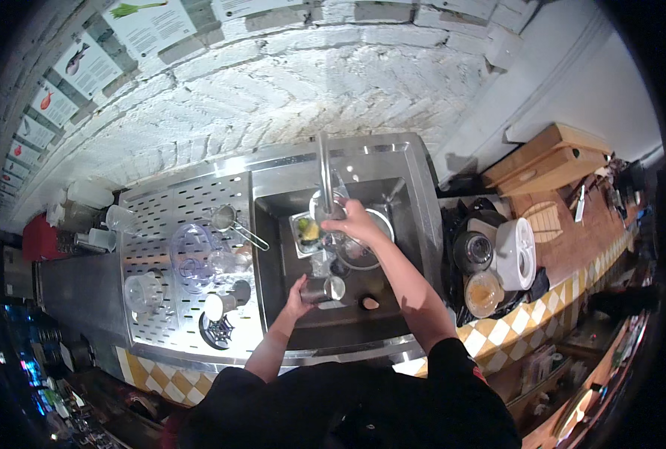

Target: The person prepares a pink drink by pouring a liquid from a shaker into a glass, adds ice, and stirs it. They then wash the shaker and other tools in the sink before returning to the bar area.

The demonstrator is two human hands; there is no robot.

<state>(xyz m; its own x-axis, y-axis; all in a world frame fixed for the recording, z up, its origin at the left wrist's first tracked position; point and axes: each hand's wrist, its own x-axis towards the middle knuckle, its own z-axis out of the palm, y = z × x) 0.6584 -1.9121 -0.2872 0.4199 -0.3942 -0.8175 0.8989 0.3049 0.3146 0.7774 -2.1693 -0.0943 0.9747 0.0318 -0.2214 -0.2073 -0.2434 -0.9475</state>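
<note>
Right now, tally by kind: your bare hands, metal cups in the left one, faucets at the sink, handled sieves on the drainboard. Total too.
Bare hands: 2 (left hand, right hand)
Metal cup in the left hand: 1
Faucet: 1
Handled sieve: 1
Total: 5

Beyond the right hand's fingers (pixel 333 225) rose a white brick wall (pixel 348 97), with illustrated sheets (pixel 87 66) to their left. Well to their right sat a wooden box (pixel 531 168) near a ribbed wooden board (pixel 547 222).
</note>
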